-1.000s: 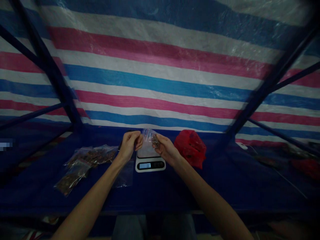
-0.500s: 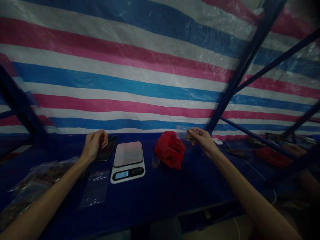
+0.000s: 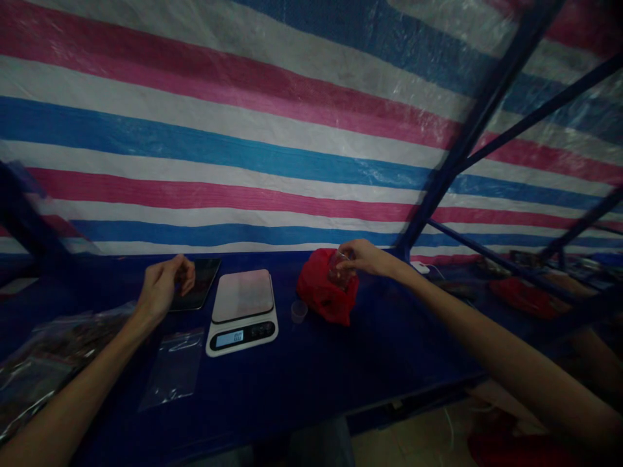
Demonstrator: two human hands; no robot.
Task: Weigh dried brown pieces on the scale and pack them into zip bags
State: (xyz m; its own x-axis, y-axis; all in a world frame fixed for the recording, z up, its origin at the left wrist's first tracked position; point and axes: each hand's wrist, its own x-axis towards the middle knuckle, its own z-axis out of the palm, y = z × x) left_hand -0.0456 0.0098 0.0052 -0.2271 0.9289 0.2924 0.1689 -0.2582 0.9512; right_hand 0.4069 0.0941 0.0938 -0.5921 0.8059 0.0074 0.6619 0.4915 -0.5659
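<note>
My right hand (image 3: 360,256) pinches a small clear zip bag (image 3: 342,271) over the opening of a red plastic bag (image 3: 321,295). What lies inside the red bag is hard to make out. My left hand (image 3: 168,282) has its fingers curled in, with nothing visible in them, beside a dark tablet (image 3: 202,285). Between my hands stands a white kitchen scale (image 3: 243,295), its display reading 0.0. A small clear plastic cup (image 3: 298,311) sits between the scale and the red bag.
A flat clear zip bag (image 3: 172,366) lies left of the scale. Several filled clear bags (image 3: 53,357) are piled at the left, partly behind my left forearm. Blue metal bars (image 3: 442,168) rise at the right, with another person's arm (image 3: 579,311) beyond. A striped sheet (image 3: 243,155) hangs behind.
My right hand has moved left with the small zip bag, from beside the red bag to over it. My left hand keeps its curled pose by the tablet. The view has shifted slightly.
</note>
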